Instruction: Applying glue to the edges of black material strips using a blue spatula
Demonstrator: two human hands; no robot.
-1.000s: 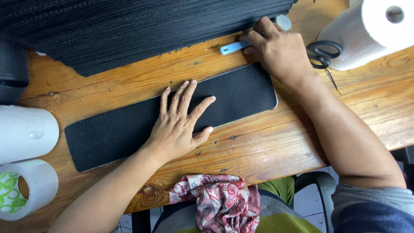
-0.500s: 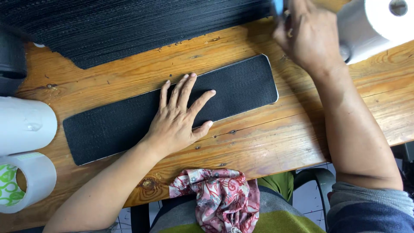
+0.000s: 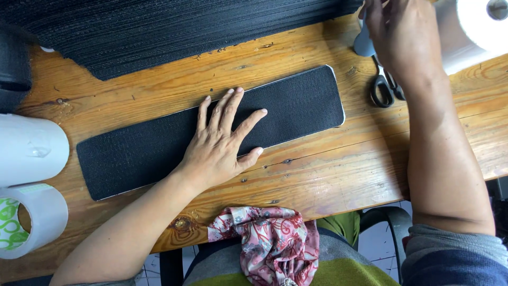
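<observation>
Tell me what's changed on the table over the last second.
The right hand left the wood by the black strip's far corner, where it touched a small light blue tool, and rose toward the white roll; its grip now closes on a grey-blue object. The scissors now lie uncovered. The left hand stayed flat on the strip, which did not shift.

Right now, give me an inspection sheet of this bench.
Surface: scuffed wooden table.
Job's things: long black textured strip lying flat; large black ribbed sheet behind it.
Clutter: black-handled scissors, white paper roll, two white tape rolls, red patterned cloth.
Grippers: left hand flat on the strip; right hand above the scissors, holding a grey object, unclear.
Cables: nothing seen.
Surroundings: chair, tiled floor.
</observation>
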